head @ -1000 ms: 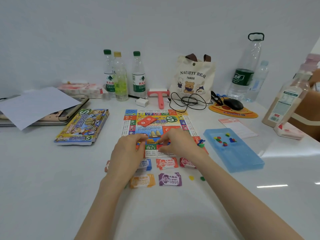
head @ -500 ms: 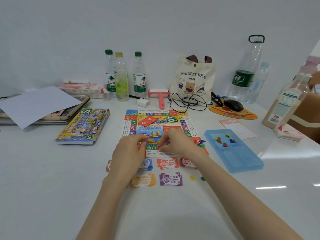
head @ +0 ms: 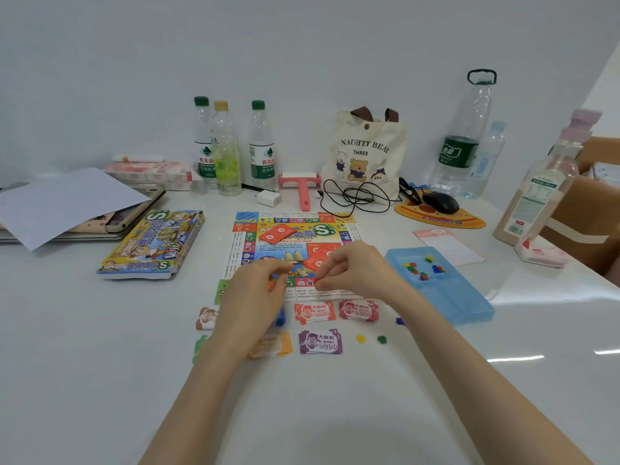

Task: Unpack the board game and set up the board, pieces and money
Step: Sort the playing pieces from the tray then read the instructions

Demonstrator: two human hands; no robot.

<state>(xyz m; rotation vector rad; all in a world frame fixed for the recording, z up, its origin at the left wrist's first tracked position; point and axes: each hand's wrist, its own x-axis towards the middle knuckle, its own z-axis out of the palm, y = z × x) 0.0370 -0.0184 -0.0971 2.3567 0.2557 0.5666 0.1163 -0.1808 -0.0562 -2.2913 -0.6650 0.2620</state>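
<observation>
The right hand (head: 352, 271) is nipping a tiny red piece (head: 316, 281) between thumb and forefinger. The left hand (head: 255, 297) is curling its fingers round an orange-red bit (head: 271, 284) too small for me to name. Both are hovering over the near edge of the board (head: 295, 229), I'd guess readying tokens for a square there.

Nearest me, toward the near edge of the tabletop (head: 100, 364), the money stacks (head: 320, 342) are lying in two rows sorted by colour, just off the board. They seem to be serving as a bank within easy reach. Three loose pieces (head: 360, 338), yellow, green and blue, are sitting just right of the notes.

The board is lying flat at the middle of the tabletop, with two red card decks (head: 276, 233) resting on it. The blue tray (head: 446, 303) is sitting beside its right edge, holding more pieces so they are not scattering. The game box (head: 154, 243) is lying well apart to the left, leaving a bare lane for an arm.

Bottles (head: 231, 152), a tote bag (head: 365, 156) and a cable (head: 355, 196) are crowding the far edge, so the free room is lying near and left.
</observation>
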